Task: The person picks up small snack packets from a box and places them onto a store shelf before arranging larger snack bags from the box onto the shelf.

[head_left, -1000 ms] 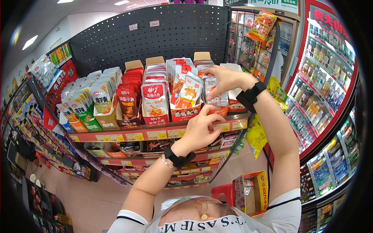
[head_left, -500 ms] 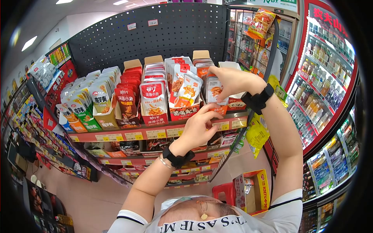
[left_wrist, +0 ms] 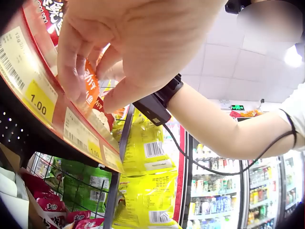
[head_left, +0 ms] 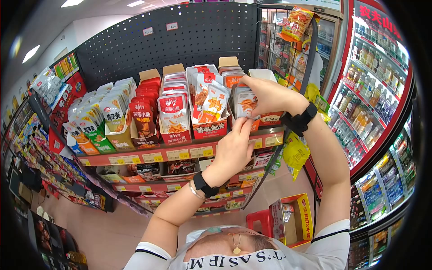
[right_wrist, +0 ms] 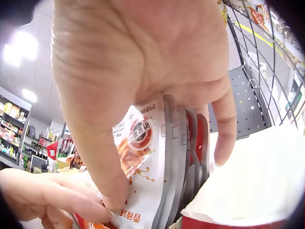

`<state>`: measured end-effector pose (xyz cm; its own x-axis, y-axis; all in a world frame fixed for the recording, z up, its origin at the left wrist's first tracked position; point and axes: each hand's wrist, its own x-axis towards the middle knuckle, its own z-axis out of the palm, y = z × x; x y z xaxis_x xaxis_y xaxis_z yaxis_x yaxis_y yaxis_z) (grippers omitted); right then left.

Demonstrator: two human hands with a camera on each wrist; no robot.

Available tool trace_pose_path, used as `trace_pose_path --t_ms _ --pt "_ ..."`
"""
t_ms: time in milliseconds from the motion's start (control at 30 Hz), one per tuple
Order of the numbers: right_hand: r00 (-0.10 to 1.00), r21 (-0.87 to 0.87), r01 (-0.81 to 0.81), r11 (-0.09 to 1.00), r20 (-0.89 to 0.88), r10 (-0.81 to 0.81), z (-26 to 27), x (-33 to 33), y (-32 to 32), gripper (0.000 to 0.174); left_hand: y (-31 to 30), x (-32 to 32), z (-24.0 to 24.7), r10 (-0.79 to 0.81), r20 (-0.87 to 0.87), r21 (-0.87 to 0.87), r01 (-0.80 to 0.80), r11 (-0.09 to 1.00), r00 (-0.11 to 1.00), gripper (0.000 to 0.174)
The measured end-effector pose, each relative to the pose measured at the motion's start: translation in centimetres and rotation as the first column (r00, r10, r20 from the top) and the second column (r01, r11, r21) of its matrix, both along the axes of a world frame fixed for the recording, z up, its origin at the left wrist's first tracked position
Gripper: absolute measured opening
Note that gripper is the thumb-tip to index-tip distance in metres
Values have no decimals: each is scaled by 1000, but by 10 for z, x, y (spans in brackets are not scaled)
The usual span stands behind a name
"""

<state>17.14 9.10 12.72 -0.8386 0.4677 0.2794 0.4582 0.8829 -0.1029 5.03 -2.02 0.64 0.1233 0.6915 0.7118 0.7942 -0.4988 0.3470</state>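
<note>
In the head view my right hand [head_left: 272, 96] grips a row of snack packets [head_left: 245, 103] standing in an orange-fronted box at the right of the top shelf. Its thumb lies down the front packet and its other fingers reach over behind, as the right wrist view shows. Several packets [right_wrist: 143, 157] stand pressed together there, white with a picture of food on the front one. My left hand [head_left: 234, 144] reaches up from below, fingertips at the foot of the front packet, beside the right thumb. In the left wrist view the orange box front [left_wrist: 90, 86] shows between its fingers and thumb.
Left of the hands stand a red box [head_left: 209, 130] of packets and further snack boxes. A pale box [head_left: 263, 74] adjoins on the right. Price tags line the shelf edge [head_left: 180, 155]. Yellow bags [head_left: 296, 153] hang at the shelf's right end, with drinks fridges [head_left: 364, 90] beyond.
My left hand has moved up from below the box lip, its fingers now straighter and at the packets' foot. The right hand has closed further over the packets. The view has shifted slightly.
</note>
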Motion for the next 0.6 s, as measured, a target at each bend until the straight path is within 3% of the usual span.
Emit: trace_pose_path --t_ms 133,200,400,533,600 --pt "1000 57 9 998 5 -9 -1 -2 -6 72 1 -2 4 5 -13 -23 -5 1000 1000 48" --pt "997 180 -21 983 -63 32 -7 -4 -6 73 0 -2 3 -19 35 -51 21 998 999 46" --pt "989 255 -47 966 -122 80 -11 -6 -3 73 4 -5 1 -57 64 -51 60 997 996 45" --pt "991 254 -69 965 -93 96 -5 -9 3 73 4 -6 0 -57 56 -44 60 997 997 47" --pt "996 95 -51 994 -64 57 -3 -11 14 79 5 -8 -2 -67 47 -29 68 997 997 48"
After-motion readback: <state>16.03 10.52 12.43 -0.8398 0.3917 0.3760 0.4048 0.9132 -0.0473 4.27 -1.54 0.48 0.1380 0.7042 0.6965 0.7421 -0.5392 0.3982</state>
